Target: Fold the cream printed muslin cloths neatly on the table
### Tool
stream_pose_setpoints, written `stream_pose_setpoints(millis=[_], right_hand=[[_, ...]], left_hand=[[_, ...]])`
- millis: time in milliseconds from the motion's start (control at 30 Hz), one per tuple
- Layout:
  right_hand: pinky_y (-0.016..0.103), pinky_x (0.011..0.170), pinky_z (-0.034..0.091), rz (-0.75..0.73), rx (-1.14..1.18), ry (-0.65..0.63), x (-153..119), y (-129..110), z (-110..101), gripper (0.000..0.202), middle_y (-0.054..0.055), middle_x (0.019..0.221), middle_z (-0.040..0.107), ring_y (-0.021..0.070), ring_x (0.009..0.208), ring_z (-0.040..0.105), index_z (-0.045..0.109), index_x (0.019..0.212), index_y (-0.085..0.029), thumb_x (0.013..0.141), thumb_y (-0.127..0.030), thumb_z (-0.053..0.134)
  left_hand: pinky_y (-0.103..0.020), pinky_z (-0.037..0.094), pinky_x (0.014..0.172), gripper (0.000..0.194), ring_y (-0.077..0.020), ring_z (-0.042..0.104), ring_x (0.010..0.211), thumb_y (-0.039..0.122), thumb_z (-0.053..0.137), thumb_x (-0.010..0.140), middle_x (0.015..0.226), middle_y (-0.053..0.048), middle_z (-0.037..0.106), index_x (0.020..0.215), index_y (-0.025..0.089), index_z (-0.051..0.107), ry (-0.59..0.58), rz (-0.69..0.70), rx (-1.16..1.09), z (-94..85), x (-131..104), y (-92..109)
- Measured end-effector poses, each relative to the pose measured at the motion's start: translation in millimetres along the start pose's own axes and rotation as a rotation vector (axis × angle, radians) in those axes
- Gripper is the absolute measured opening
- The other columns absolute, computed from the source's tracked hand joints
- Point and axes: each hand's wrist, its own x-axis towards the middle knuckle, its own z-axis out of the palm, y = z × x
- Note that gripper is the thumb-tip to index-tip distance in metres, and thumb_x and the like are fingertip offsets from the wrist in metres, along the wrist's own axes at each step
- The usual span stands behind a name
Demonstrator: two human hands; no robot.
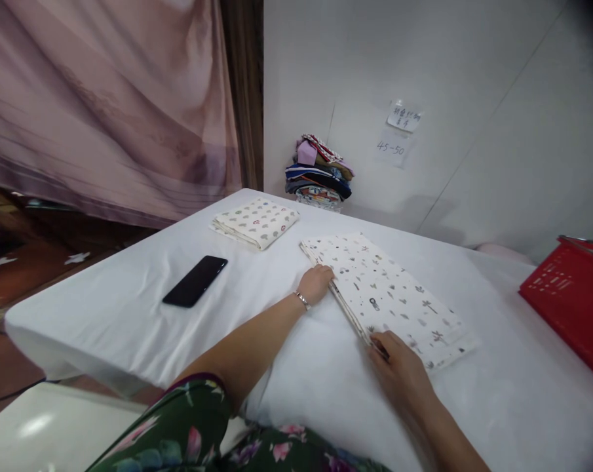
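A folded cream cloth [384, 288] with small dark printed motifs lies on the white-covered table, its layered edge turned towards me. Around that near edge, close to its far left end, curl the fingers of my left hand [316, 284]. My right hand [399, 367] pinches the same edge nearer to my body, thumb and fingers on the layers. Both hands are closed on the cloth, and some fingertips are hidden. A second folded cloth [257, 221] with a mushroom-like print rests farther back to the left. Between it and me lies a black phone [195, 280].
The white sheet [143, 341] covers the table up to the wall. A stack of folded fabrics [320, 172] stands at the back against it. On the right edge sits a red basket [571, 288]. A pink curtain [129, 98] hangs on the left, and a white stool-like surface [55, 426] is low left.
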Motion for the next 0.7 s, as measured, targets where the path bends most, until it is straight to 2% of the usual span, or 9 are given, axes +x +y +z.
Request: stream_pose_setpoints(millis=[200,333,700], right_hand=[[0.028,0.066,0.044,0.041,0.098,-0.005,4.4,3.6,-2.0,0.027,0.003,0.083,0.063,0.0181,0.074,0.058,0.060,0.088,-0.024,0.085,-0.040,0.039],[0.029,0.065,0.044,0.070,0.211,0.042,4.4,9.2,-2.0,0.030,0.005,0.081,0.065,0.0195,0.073,0.058,0.061,0.086,-0.022,0.084,-0.042,0.040],[0.027,0.065,0.042,0.142,0.292,0.065,3.4,15.5,3.6,0.029,0.002,0.076,0.064,0.0185,0.072,0.057,0.059,0.085,-0.021,0.085,-0.042,0.039]], left_hand=[[-0.031,0.044,0.084,0.034,-0.0181,0.052,0.096,0.006,0.042,0.079,0.108,-0.004,0.061,0.104,0.020,0.061,-0.008,0.071,-0.037,-2.0,-2.0,-2.3],[-0.032,0.043,0.087,0.032,-0.0182,0.052,0.099,0.008,0.045,0.078,0.111,-0.004,0.059,0.102,0.021,0.063,-0.029,0.120,-0.052,-1.1,-1.4,-5.2],[-0.032,0.042,0.088,0.025,-0.0185,0.053,0.097,0.021,0.054,0.076,0.110,-0.004,0.060,0.099,0.019,0.063,0.008,0.178,-0.089,-1.8,-2.5,-3.7]])
